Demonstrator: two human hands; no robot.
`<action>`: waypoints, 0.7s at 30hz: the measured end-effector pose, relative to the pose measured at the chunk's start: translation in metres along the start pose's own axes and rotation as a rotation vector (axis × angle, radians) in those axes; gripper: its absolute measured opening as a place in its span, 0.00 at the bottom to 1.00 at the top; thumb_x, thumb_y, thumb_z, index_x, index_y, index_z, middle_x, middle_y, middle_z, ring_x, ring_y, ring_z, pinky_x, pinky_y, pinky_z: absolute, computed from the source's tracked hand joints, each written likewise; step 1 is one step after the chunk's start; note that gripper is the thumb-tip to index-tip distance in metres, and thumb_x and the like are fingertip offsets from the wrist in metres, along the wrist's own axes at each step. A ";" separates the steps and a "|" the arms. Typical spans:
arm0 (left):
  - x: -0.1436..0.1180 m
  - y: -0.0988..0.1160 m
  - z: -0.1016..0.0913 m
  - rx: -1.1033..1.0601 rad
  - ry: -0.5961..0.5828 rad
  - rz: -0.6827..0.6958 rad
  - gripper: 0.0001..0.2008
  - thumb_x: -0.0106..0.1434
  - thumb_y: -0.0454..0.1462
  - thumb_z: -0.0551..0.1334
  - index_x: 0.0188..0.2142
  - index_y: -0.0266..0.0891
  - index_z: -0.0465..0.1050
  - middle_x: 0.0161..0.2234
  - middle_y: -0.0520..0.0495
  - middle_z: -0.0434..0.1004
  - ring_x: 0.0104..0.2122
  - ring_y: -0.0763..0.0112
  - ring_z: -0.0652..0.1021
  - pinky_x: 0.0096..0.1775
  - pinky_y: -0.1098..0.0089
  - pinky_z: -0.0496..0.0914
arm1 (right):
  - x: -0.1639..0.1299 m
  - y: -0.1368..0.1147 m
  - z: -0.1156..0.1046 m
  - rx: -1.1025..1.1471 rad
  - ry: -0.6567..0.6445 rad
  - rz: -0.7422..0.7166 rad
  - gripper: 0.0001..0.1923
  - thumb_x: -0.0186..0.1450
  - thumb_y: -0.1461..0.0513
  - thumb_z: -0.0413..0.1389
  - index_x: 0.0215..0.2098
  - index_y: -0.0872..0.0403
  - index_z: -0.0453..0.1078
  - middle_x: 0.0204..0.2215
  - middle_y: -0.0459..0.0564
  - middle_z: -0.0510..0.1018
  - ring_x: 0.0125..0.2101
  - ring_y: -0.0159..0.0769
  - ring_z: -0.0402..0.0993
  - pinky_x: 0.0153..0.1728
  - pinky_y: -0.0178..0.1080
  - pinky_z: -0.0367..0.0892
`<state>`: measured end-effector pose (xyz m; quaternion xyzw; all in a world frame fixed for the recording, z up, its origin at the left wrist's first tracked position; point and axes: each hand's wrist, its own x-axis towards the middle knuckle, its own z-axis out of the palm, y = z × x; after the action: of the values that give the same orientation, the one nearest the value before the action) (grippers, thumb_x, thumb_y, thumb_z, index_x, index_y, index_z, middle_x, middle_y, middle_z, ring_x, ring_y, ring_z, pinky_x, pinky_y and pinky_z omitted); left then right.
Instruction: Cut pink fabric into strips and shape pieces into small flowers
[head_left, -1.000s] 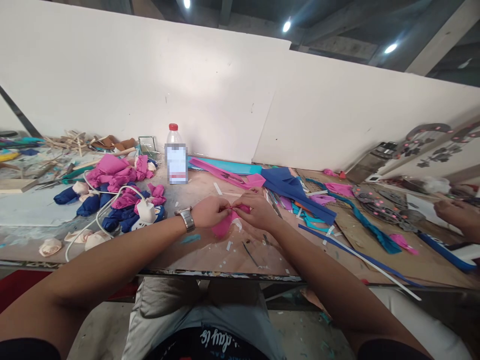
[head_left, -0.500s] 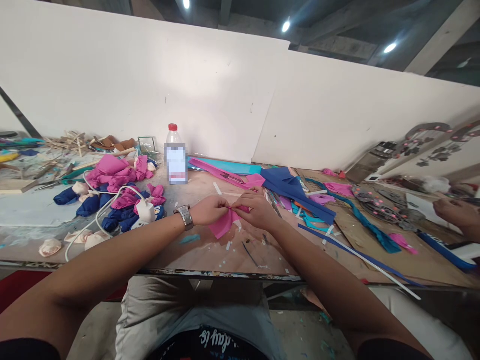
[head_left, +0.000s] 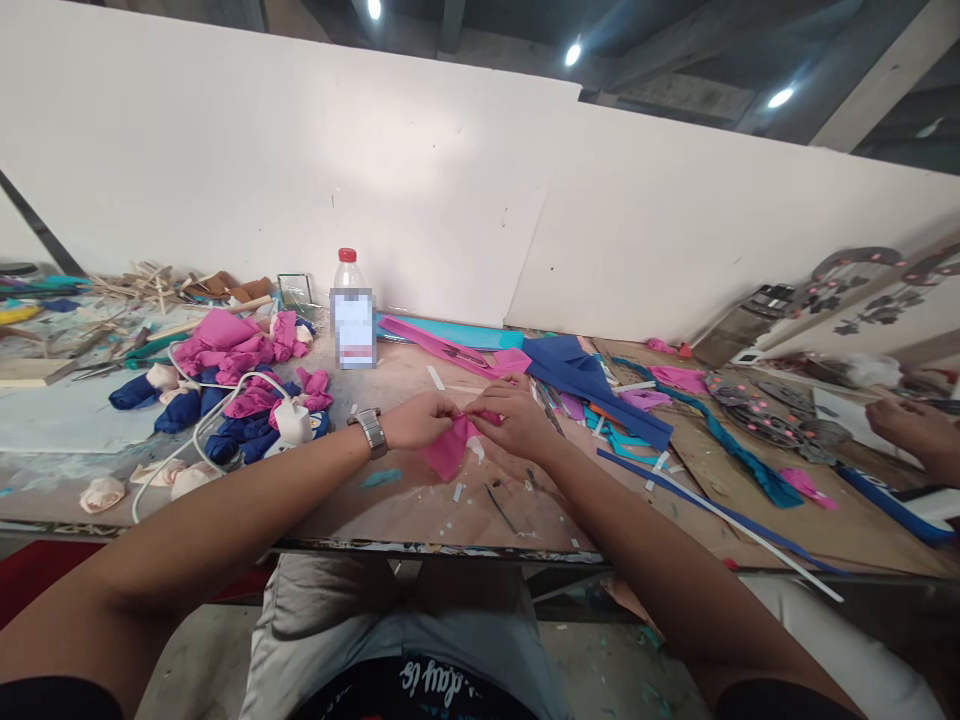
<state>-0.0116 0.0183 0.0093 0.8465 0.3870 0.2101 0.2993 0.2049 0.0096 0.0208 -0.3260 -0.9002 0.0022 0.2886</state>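
Both hands meet mid-table: left hand and right hand pinch the pink sheet, fingers closed on its top edge (folding, I'd judge). Next calls for a tighter, even roll.

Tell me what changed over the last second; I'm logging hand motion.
Little. Both hands, left and right, still pinch the pink piece; its hanging flap shifted slightly as the fingers worked it. The bottle, the blue sheet and the other person's hand stayed put.
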 end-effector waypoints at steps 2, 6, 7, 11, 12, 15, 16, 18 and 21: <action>-0.001 0.000 0.000 -0.043 -0.064 0.011 0.09 0.60 0.35 0.54 0.30 0.38 0.73 0.25 0.53 0.74 0.26 0.71 0.71 0.29 0.71 0.63 | 0.000 0.000 0.000 0.002 -0.005 0.011 0.07 0.68 0.61 0.58 0.36 0.48 0.79 0.34 0.47 0.85 0.38 0.41 0.78 0.49 0.47 0.61; -0.002 0.002 -0.001 -0.098 -0.105 0.016 0.06 0.58 0.33 0.54 0.27 0.39 0.68 0.24 0.53 0.71 0.26 0.71 0.70 0.29 0.70 0.62 | 0.000 -0.001 -0.002 0.003 0.002 0.029 0.07 0.67 0.62 0.58 0.37 0.48 0.79 0.34 0.47 0.85 0.39 0.41 0.77 0.49 0.47 0.61; -0.002 0.003 -0.002 -0.109 -0.106 0.011 0.07 0.58 0.33 0.54 0.26 0.39 0.68 0.24 0.53 0.70 0.26 0.71 0.70 0.29 0.70 0.62 | 0.000 -0.001 -0.002 0.003 0.002 0.029 0.07 0.67 0.62 0.58 0.37 0.48 0.80 0.35 0.48 0.85 0.39 0.41 0.77 0.49 0.47 0.61; -0.002 0.003 -0.002 -0.157 -0.095 -0.055 0.08 0.58 0.33 0.52 0.27 0.39 0.68 0.24 0.52 0.71 0.26 0.70 0.71 0.28 0.69 0.62 | 0.000 -0.001 -0.002 -0.008 0.014 0.014 0.07 0.68 0.62 0.58 0.36 0.48 0.80 0.34 0.47 0.85 0.39 0.40 0.77 0.49 0.47 0.61; -0.002 0.003 -0.002 -0.167 -0.092 -0.070 0.08 0.58 0.33 0.52 0.26 0.39 0.68 0.24 0.52 0.70 0.25 0.70 0.71 0.28 0.69 0.62 | 0.000 -0.001 -0.002 -0.009 0.018 0.006 0.07 0.68 0.62 0.58 0.35 0.48 0.80 0.33 0.47 0.85 0.38 0.40 0.77 0.49 0.47 0.60; -0.001 0.002 -0.001 -0.175 -0.084 -0.095 0.08 0.58 0.34 0.52 0.26 0.38 0.68 0.24 0.52 0.70 0.25 0.71 0.70 0.29 0.69 0.61 | 0.000 0.000 -0.001 0.015 0.029 -0.023 0.07 0.68 0.63 0.59 0.35 0.49 0.80 0.33 0.47 0.85 0.37 0.39 0.77 0.47 0.46 0.62; -0.001 0.002 -0.001 -0.176 -0.078 -0.102 0.08 0.59 0.34 0.52 0.26 0.38 0.68 0.24 0.52 0.70 0.25 0.71 0.69 0.29 0.69 0.61 | 0.000 0.000 0.000 0.028 0.031 -0.031 0.07 0.68 0.63 0.59 0.35 0.49 0.80 0.33 0.48 0.85 0.37 0.39 0.77 0.46 0.45 0.63; -0.001 0.002 -0.001 -0.183 -0.059 -0.104 0.10 0.61 0.36 0.52 0.27 0.38 0.69 0.26 0.51 0.71 0.27 0.70 0.69 0.31 0.68 0.61 | 0.000 0.001 0.000 0.049 0.033 -0.047 0.07 0.68 0.63 0.59 0.36 0.50 0.80 0.33 0.48 0.85 0.37 0.39 0.77 0.44 0.44 0.64; 0.000 0.002 -0.002 -0.180 -0.037 -0.078 0.16 0.66 0.43 0.51 0.29 0.37 0.70 0.28 0.50 0.71 0.29 0.69 0.70 0.32 0.68 0.61 | 0.001 0.000 0.000 0.061 0.039 -0.062 0.07 0.68 0.63 0.58 0.36 0.48 0.80 0.33 0.47 0.84 0.37 0.38 0.77 0.43 0.44 0.65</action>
<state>-0.0114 0.0178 0.0123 0.8040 0.3938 0.2166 0.3893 0.2049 0.0102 0.0214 -0.2889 -0.9036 0.0142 0.3159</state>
